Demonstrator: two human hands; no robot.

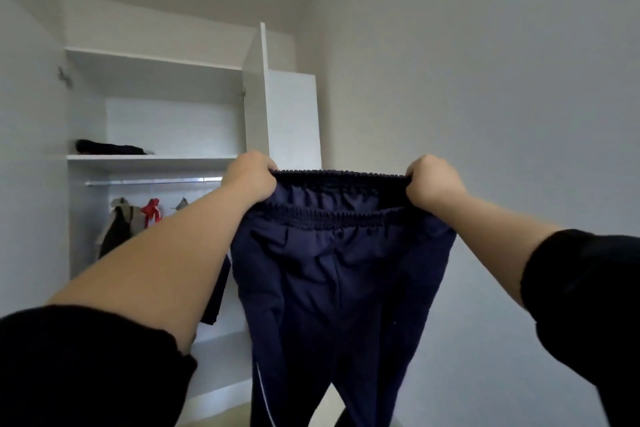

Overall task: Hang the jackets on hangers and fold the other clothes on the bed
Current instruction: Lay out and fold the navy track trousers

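A pair of navy blue track pants (pixel 332 274) with an elastic waistband hangs in the air in front of me, legs dangling down out of view. My left hand (pixel 250 177) grips the left end of the waistband. My right hand (pixel 433 184) grips the right end, stretching the band level between them. Both arms reach forward at about chest height. The bed is not in view.
An open white wardrobe (pixel 156 158) stands ahead on the left. Jackets (pixel 119 225) hang on its rail (pixel 152 181), one with red trim (pixel 151 210). A dark folded garment (pixel 107 147) lies on the shelf above. A plain white wall fills the right side.
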